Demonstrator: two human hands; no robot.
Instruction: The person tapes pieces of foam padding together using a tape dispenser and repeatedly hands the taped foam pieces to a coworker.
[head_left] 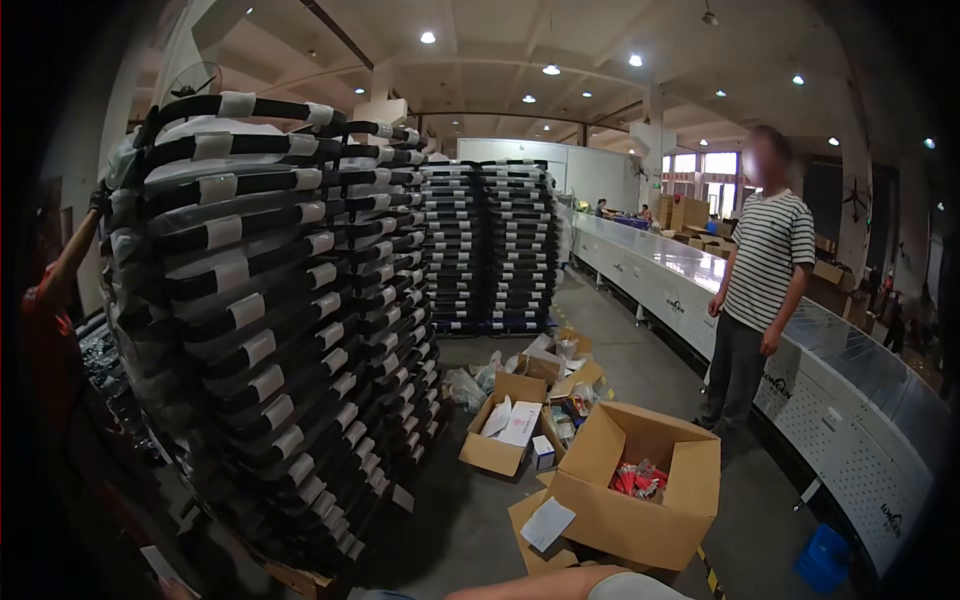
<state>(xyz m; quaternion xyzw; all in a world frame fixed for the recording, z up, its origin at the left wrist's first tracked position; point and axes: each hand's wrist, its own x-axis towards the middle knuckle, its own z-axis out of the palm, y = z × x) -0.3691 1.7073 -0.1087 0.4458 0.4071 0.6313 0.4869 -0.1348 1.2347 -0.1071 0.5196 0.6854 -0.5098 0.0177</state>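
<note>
At the lower left edge, my left hand (178,590) shows only in part, with its fingers closed on a white sheet of paper (160,566). Beside it rises a tall stack of black curved tubular frames (250,270), with white wraps on the bars and clear plastic around them. A bare forearm (550,588) of mine crosses the bottom edge below a white sleeve; the right hand lies outside the view. Close to that forearm stands an open cardboard box (625,520) holding red-and-white packets (640,482).
A co-worker's dark-gloved hand (100,197) touches the stack's left side. Another person in a striped shirt (770,260) stands beside a long white conveyor (690,300). Smaller open boxes (490,455) and plastic bags clutter the floor; a blue crate (825,560) lies right. More stacked frames (490,245) stand behind.
</note>
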